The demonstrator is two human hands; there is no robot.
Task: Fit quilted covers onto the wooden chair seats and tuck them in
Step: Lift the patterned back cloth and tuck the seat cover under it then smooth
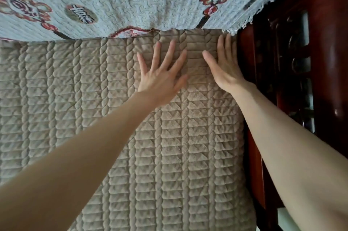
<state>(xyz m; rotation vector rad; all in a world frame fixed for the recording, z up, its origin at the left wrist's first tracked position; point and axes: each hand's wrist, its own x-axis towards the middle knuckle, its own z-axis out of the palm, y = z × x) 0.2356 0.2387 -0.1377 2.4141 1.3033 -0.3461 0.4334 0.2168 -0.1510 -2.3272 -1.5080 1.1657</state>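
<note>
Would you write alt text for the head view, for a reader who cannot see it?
The left hand and right hand lie flat on a beige cover near its far right corner, below a patterned throw, beside a wooden frame.

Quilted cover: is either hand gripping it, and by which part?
Nothing is held. The left hand and right hand lie flat, fingers straight, on the quilted cover near its far right corner.

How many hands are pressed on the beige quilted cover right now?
2. The left hand is spread, fingers straight, on the quilted cover near its back edge. The right hand lies flat beside it, next to the dark wooden chair frame. Both are fully in view.
</note>
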